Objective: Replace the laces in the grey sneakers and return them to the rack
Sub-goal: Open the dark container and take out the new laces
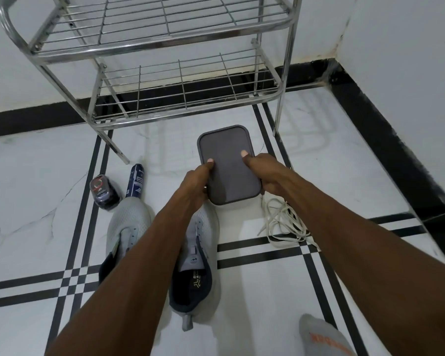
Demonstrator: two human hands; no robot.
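Two grey sneakers lie on the tiled floor with no laces in their eyelets, the left sneaker (pixel 127 227) partly behind my left forearm and the right sneaker (pixel 195 268) between my arms. Beyond their toes sits a dark grey lidded box (pixel 228 155). My left hand (pixel 193 186) grips its left edge with the thumb on the lid. My right hand (pixel 265 173) grips its right edge the same way. A loose heap of white laces (pixel 280 222) lies on the floor right of the box. The steel shoe rack (pixel 152 50) stands against the wall with bare shelves.
A dark round shoe-polish jar (pixel 103 194) and a blue spray can (pixel 136 181) lie left of the sneakers near a rack leg. A foot in a grey sock (pixel 324 337) shows at the bottom right. White walls with black skirting close off the far and right sides.
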